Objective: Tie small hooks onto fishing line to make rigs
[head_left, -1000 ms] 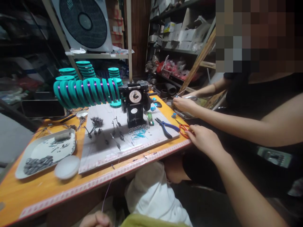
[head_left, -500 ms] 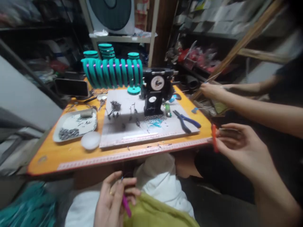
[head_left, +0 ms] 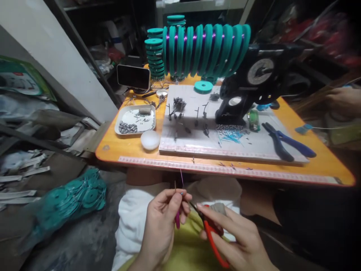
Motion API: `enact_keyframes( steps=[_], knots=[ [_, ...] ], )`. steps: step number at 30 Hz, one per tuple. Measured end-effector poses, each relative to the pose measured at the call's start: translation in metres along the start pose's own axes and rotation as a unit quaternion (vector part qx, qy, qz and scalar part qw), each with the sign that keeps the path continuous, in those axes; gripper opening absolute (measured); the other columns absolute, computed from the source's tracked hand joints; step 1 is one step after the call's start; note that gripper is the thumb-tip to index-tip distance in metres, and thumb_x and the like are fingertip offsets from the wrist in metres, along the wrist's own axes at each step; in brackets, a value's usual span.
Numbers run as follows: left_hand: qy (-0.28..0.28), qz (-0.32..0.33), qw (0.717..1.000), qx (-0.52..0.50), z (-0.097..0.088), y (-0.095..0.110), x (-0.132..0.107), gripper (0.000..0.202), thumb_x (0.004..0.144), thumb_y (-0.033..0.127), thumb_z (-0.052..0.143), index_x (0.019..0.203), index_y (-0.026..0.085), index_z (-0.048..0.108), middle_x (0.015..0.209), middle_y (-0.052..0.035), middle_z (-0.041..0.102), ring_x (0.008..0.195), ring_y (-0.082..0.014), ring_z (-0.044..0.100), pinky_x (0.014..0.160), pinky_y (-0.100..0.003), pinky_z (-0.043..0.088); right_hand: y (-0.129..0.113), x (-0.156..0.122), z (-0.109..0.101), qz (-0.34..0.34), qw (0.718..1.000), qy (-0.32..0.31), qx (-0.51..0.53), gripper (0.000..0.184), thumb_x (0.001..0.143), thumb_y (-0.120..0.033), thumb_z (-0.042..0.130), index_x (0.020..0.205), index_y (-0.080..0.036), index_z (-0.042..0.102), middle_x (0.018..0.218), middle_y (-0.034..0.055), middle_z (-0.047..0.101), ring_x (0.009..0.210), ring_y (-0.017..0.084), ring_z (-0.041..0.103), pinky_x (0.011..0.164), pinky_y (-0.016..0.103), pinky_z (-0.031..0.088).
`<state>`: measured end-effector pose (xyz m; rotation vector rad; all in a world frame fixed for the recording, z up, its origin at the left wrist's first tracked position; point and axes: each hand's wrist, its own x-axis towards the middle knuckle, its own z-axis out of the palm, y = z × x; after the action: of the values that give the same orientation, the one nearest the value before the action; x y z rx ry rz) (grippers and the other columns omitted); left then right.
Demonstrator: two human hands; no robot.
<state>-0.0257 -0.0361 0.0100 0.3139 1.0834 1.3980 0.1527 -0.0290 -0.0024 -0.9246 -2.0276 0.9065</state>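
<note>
Below the table's front edge, my left hand (head_left: 163, 220) pinches a thin purple wire (head_left: 181, 177) together with a small pin and a pink piece between thumb and fingers. My right hand (head_left: 237, 241) is closed on red-handled scissors (head_left: 212, 235), whose dark tips point at the wire right beside my left fingers. Both hands hover over my lap, above white and yellow-green cloth (head_left: 180, 252).
The orange table (head_left: 310, 167) carries a white board (head_left: 231, 146) with small dark parts, a black winding machine (head_left: 254, 82) with teal spools (head_left: 205, 45), blue-handled pliers (head_left: 287, 141), a tray of metal pieces (head_left: 135, 120), a white dish (head_left: 150, 139) and a phone (head_left: 133, 76). Another person's hand (head_left: 341, 99) is at the right. Teal discs (head_left: 73, 194) lie on the floor.
My right hand took the red scissors from the table's right edge down to my lap, beside my left hand. The view swung left and down.
</note>
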Motion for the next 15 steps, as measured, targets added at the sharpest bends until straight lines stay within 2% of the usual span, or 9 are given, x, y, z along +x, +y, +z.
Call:
enact_keyframes(
  steps=[3, 6, 9, 15],
  knots=[
    [-0.017, 0.014, 1.000, 0.009, -0.0008, -0.0006, 0.0001, 0.023, 0.074, 0.040, 0.083, 0.081, 0.018, 0.078, 0.070, -0.0040, 0.074, 0.048, -0.0044, 0.057, 0.044, -0.012, 0.041, 0.0042, -0.0020, 0.0084, 0.002, 0.997, 0.039, -0.063, 0.051, 0.089, -0.011, 0.062, 0.137, -0.027, 0.058, 0.076, 0.0008, 0.057, 0.054, 0.010, 0.055, 0.050, 0.020, 0.050],
    [-0.024, 0.015, 1.000, 0.012, -0.0003, -0.0002, -0.0004, 0.022, 0.076, 0.040, 0.081, 0.082, 0.019, 0.079, 0.066, -0.0031, 0.073, 0.047, -0.0038, 0.056, 0.046, -0.012, 0.041, 0.0030, 0.0008, 0.0120, -0.011, 0.994, 0.065, -0.091, 0.048, 0.090, -0.013, 0.062, 0.135, -0.026, 0.060, 0.077, 0.0017, 0.058, 0.057, 0.011, 0.055, 0.052, 0.021, 0.049],
    [-0.025, 0.011, 1.000, 0.008, 0.0005, 0.0003, -0.0013, 0.022, 0.076, 0.040, 0.081, 0.082, 0.019, 0.079, 0.065, -0.0023, 0.072, 0.046, -0.0033, 0.056, 0.045, -0.011, 0.040, -0.0006, 0.0054, 0.0125, -0.027, 0.992, 0.074, -0.097, 0.047, 0.090, -0.011, 0.060, 0.135, -0.025, 0.060, 0.082, 0.0032, 0.061, 0.061, 0.011, 0.059, 0.057, 0.021, 0.051],
    [-0.029, 0.007, 1.000, 0.010, 0.0004, -0.0004, -0.0024, 0.023, 0.076, 0.041, 0.081, 0.082, 0.019, 0.078, 0.064, -0.0018, 0.072, 0.046, -0.0038, 0.056, 0.045, -0.012, 0.040, -0.0005, 0.0040, 0.0114, -0.021, 0.990, 0.066, -0.119, 0.047, 0.090, -0.013, 0.060, 0.136, -0.025, 0.059, 0.084, 0.0044, 0.062, 0.058, 0.011, 0.058, 0.054, 0.023, 0.050]
  ],
)
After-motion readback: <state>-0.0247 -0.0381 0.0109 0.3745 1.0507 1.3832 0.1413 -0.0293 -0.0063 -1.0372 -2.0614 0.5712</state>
